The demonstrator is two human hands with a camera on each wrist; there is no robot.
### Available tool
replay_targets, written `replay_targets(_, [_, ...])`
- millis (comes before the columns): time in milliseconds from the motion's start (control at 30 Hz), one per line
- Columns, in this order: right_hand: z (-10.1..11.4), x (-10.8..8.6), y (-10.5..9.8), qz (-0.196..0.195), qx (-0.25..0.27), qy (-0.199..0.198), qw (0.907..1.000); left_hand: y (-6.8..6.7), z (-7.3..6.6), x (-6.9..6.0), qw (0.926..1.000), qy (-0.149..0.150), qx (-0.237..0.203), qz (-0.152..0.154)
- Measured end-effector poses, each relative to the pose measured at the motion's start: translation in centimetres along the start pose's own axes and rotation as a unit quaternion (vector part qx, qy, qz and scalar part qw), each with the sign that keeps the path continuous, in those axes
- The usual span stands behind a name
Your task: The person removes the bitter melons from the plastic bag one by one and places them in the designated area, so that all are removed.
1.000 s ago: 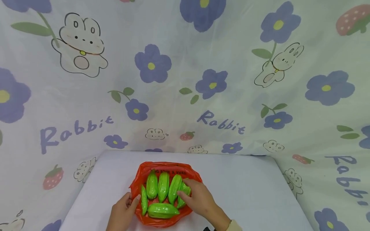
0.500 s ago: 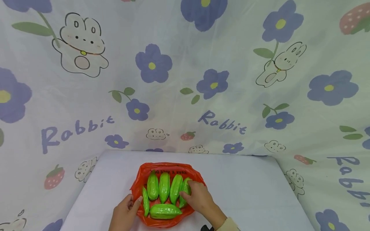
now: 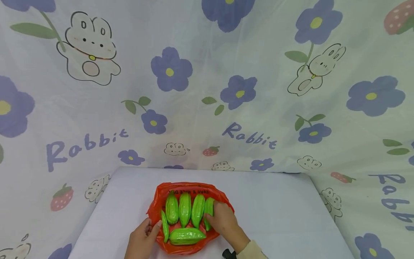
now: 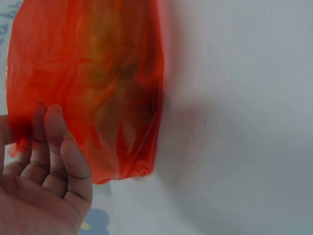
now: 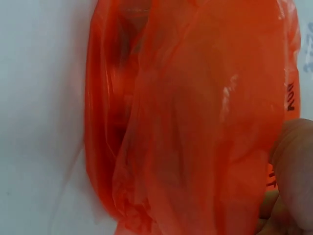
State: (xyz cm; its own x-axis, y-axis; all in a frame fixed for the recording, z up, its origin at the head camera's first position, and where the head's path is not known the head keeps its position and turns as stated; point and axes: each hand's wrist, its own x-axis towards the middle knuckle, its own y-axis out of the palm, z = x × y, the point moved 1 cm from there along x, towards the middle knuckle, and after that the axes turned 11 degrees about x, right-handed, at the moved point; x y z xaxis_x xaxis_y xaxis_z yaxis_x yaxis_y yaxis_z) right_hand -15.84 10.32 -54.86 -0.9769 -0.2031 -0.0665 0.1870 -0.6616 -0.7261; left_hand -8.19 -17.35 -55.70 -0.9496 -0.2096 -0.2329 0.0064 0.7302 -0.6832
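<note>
A red plastic bag (image 3: 181, 249) lies spread on the table, holding several green ridged fruits, one (image 3: 186, 236) lying crosswise at the front. My left hand (image 3: 142, 237) pinches the bag's left edge between thumb and fingers; in the left wrist view the fingers (image 4: 57, 156) curl behind the red film (image 4: 44, 58). Over the bag's right side, my right hand (image 3: 225, 219) has its thumb and fingers round the rightmost green fruit (image 3: 208, 208). In the right wrist view, the bag (image 5: 195, 107) hides that fruit, and part of the right hand (image 5: 293, 176) shows at the edge.
The white table (image 3: 278, 208) extends to both sides of the bag. A small black object (image 3: 229, 254) is near the right wrist at the front edge. A cloth curtain (image 3: 200, 108) printed with rabbits and flowers hangs behind and beside the table.
The rightmost fruit now stands more upright under my right hand, which has shifted slightly right. My left hand keeps its hold on the bag's edge.
</note>
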Motion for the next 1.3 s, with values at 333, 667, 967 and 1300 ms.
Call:
replay_targets(333, [-0.6,0.6,1.5,-0.006,0.002,0.026,0.9996,0.0,-0.4,-0.1,0.9998,0.012,0.012,-0.005])
replay_targets(667, [-1.0,0.9,1.7,-0.003,0.0,0.031,0.9995,0.2,-0.6,-0.2,0.9999,0.003,0.011,-0.006])
replay_targets(967, [-1.3,0.9,1.5,-0.019,0.002,0.018,0.9996,0.6,-0.4,0.0,1.0,-0.004,-0.001,-0.001])
replay_targets(1300, [-1.7,0.4,1.8,-0.034,0.02,0.021,0.999,0.8,-0.2,-0.1,0.9999,-0.013,-0.008,-0.006])
